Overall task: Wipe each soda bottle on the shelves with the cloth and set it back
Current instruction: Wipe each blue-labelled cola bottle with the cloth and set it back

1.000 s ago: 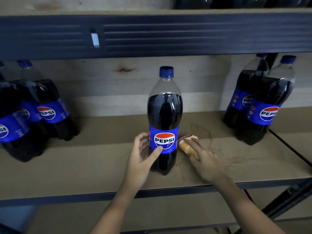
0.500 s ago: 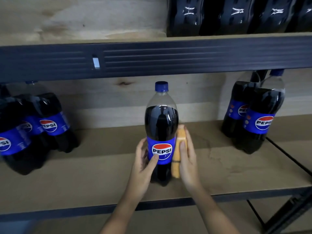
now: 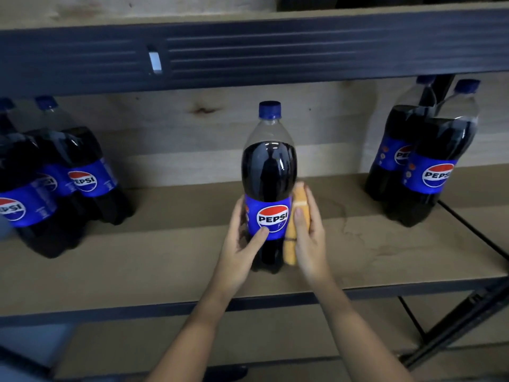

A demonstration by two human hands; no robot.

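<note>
At frame centre my left hand (image 3: 242,244) grips the bottle (image 3: 268,183); my right hand (image 3: 308,232) presses the cloth (image 3: 296,216), seemingly pinched. I'd wipe steadily, keeping it upright.

Hands (image 3: 275,238) and cloth (image 3: 296,221) on bottle (image 3: 268,172)

I read "PEPSI" in white letters across the red, white and blue roundel on the blue label of the centre bottle (image 3: 269,172). The same word shows on the left bottle (image 3: 82,172), cut to "EPSI" at the label's curve, and on the far-left bottle (image 3: 16,199) as "PSI". On the right bottle (image 3: 440,161) I read "PEPS"; the bottle behind it (image 3: 396,150) shows only "PE".
</note>
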